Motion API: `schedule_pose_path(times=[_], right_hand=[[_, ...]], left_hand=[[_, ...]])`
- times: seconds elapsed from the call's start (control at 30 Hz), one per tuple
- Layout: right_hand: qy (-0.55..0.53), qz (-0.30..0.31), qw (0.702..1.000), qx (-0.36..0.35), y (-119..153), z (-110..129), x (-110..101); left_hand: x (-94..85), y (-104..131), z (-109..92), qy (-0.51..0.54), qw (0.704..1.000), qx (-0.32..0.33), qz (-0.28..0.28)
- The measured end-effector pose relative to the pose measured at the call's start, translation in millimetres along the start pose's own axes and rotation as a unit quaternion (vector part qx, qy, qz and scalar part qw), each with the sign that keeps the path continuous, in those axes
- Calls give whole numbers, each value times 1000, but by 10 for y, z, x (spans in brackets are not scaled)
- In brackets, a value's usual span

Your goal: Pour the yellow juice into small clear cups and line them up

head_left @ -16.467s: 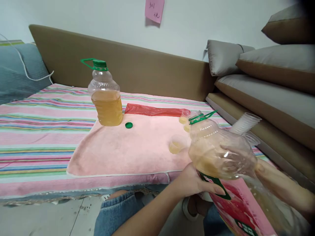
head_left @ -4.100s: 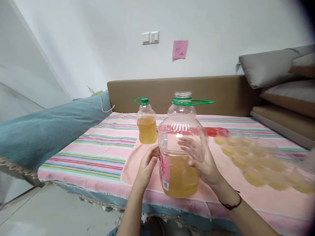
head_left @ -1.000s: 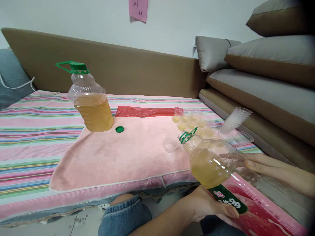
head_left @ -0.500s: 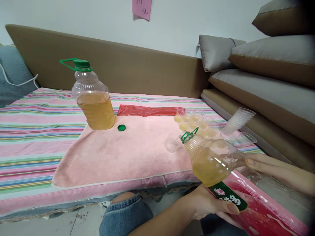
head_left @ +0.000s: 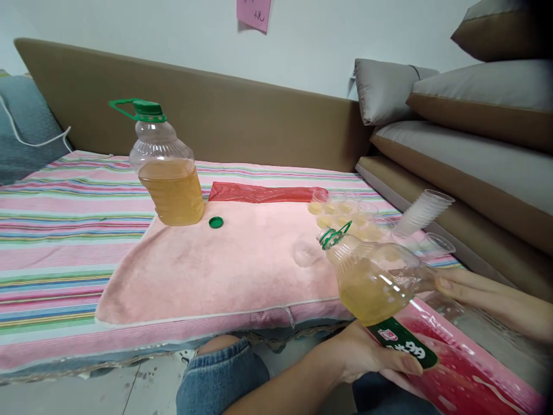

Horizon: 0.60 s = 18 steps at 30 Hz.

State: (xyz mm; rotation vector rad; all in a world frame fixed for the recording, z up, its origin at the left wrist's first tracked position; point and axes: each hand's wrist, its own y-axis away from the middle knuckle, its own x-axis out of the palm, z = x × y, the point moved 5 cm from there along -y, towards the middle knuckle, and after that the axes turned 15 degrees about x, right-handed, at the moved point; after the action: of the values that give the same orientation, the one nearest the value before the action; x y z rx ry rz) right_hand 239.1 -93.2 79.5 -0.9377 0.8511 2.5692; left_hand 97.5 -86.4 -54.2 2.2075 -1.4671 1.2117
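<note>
A large clear bottle [head_left: 375, 288] of yellow liquid lies tilted, its uncapped green-ringed mouth pointing left over the pink cloth. Underneath, near its dark green label, my left hand [head_left: 367, 354] is closed around it. My right hand [head_left: 462, 288] grips the bottle's upper side farther right. Just left of the mouth stands an empty clear cup [head_left: 306, 253]. Behind the bottle are several small cups [head_left: 343, 210] holding yellow liquid. A leaning stack of clear cups [head_left: 425, 210] is to their right. The green cap [head_left: 216, 222] lies on the pink cloth [head_left: 194, 271].
A capped bottle [head_left: 173, 190] with yellow liquid stands at the left. Flat red plastic [head_left: 263, 193] lies at the cloth's back edge. Piled cushions [head_left: 475, 138] rise at the right, and a brown headboard [head_left: 216, 115] runs along the back. My knee [head_left: 220, 369] is below the bed's edge.
The view has shifted slightly, so the surroundings sit a little to the right and higher. Both hands keep their hold on the tilted bottle, whose pose looks nearly the same.
</note>
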Motion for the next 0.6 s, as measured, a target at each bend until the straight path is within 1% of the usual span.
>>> schedule_pose_path(times=[0.1,0.23,0.37,0.53,0.6], right_hand=[[15,3,1000,-4,-8,0,-7],[23,5,1000,-11,-26,-9,-14],[18,13,1000,-14,-47,-25,-9],[-16,46,999,17,-49,-31,31],[-25,49,998,23,-36,-2,43]], left_hand=[[-1,7,-23,-4,1000,-2,-4],[12,28,-22,14,999,-50,1],[-5,30,-19,14,999,-52,-10],[13,32,-45,16,998,-53,-5],[27,27,-70,16,998,-53,-4]])
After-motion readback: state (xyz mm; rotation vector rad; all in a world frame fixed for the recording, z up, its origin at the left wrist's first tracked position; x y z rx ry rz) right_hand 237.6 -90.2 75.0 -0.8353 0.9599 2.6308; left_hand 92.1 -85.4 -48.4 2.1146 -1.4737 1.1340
